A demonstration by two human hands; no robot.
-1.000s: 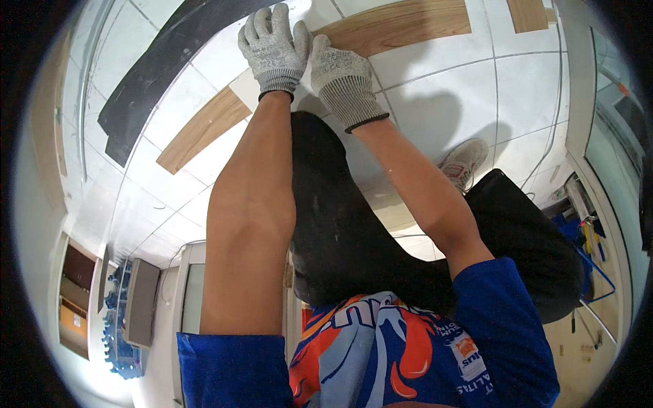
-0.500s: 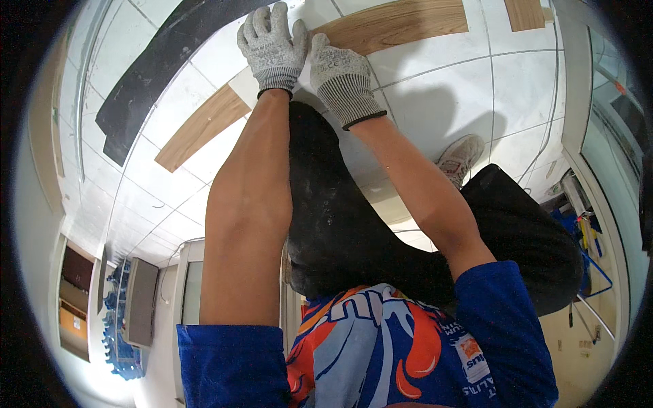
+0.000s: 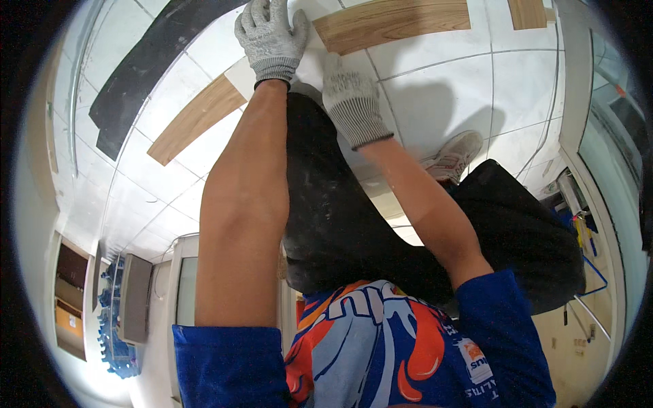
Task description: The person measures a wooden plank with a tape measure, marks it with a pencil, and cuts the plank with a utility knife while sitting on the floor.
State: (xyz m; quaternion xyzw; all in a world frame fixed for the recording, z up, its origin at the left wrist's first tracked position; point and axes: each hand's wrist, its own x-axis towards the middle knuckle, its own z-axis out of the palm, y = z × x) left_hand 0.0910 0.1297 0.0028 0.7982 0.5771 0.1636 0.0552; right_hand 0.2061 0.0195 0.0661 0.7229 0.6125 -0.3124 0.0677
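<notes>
My left hand [image 3: 272, 37], in a grey knit work glove, lies palm down with its fingers spread on a pale, flat piece [image 3: 241, 80] on the floor. My right hand [image 3: 352, 95], in a matching glove, is just to the right and a little nearer to me. Motion smears its fingers, so their grip cannot be made out. Beyond it to the right lies a wood-grain plank [image 3: 398, 24]. A second wood-grain plank [image 3: 197, 119] lies to the left, next to the pale piece.
White floor tiles [image 3: 442, 88] surround the planks. A long black sheet [image 3: 146, 64] stretches along the far left. Another wood-grain piece [image 3: 527, 13] lies at the far right, near a thin cable [image 3: 552, 102]. My bent knee and shoe [image 3: 459, 153] are close by. Tools [image 3: 585, 234] stand at the right.
My right hand has drawn back toward me and slightly right, off the near edge of the right plank. My left hand stays spread in nearly the same place.
</notes>
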